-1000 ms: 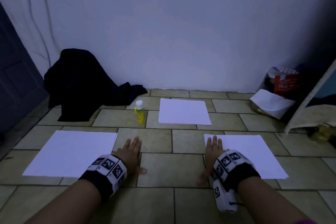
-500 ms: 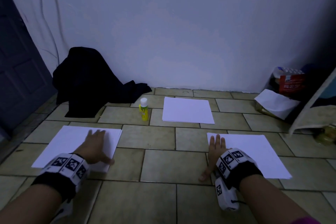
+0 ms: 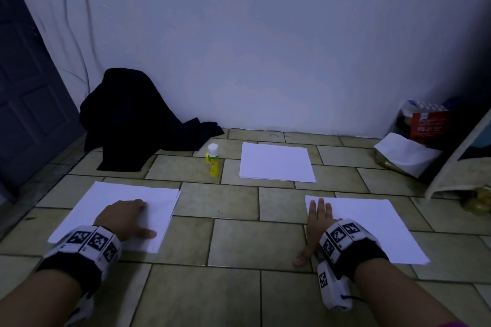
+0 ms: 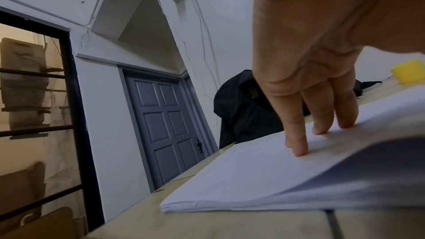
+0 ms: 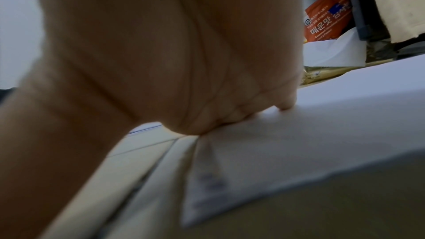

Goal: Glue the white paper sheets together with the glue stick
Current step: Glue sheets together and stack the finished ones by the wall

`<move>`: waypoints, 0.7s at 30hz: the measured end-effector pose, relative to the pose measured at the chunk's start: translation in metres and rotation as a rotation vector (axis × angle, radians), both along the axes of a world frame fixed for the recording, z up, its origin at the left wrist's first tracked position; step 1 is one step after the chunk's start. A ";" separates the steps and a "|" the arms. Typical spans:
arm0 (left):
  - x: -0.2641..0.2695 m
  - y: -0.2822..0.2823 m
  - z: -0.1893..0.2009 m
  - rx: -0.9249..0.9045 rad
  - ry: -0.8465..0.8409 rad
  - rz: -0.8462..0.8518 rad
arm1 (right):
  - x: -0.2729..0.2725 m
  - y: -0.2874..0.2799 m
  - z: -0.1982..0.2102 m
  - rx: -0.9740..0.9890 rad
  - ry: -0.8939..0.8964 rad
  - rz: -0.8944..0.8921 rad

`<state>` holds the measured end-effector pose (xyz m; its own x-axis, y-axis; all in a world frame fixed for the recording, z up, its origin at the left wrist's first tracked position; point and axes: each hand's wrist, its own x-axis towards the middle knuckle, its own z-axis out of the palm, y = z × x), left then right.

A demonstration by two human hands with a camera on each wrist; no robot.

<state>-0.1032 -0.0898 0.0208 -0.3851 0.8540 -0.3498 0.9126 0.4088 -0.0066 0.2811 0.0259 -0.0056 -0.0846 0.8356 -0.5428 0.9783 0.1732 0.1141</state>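
Paper in three lots on the tiled floor (image 3: 233,236); left stack (image 3: 159,202) under the left hand (image 3: 125,216), fingers straight, tips pressing its top sheet; right sheet (image 3: 377,223) under the right hand (image 3: 317,220), fingers flat at its near-left corner, thumb on tile; far stack (image 3: 276,164) untouched; glue stick (image 3: 212,160) upright just left of it, capped; right wrist view blurred, mostly palm.

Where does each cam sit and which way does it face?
Head: worn on the head, looks forward-down at tiled floor; shows both forearms, left hand, right hand.
Left wrist: low, along fingers onto left white paper stack, toward grey panelled door.
Right wrist: low, blurred palm on paper.
Shared by head and left wrist: yellow glue stick.
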 end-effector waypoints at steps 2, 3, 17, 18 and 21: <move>0.001 0.001 0.001 -0.015 0.016 -0.019 | 0.000 -0.001 0.002 -0.005 -0.007 0.001; 0.001 0.001 0.002 -0.026 0.010 -0.023 | -0.001 -0.001 0.004 -0.008 -0.016 0.004; 0.009 -0.005 0.002 -0.188 0.138 -0.233 | -0.004 -0.002 0.009 -0.015 -0.054 0.019; 0.012 -0.006 0.003 -0.218 0.161 -0.269 | -0.004 -0.002 0.009 -0.016 -0.050 0.019; 0.012 -0.008 -0.007 -0.230 0.146 -0.236 | -0.003 -0.002 0.009 -0.026 -0.035 0.014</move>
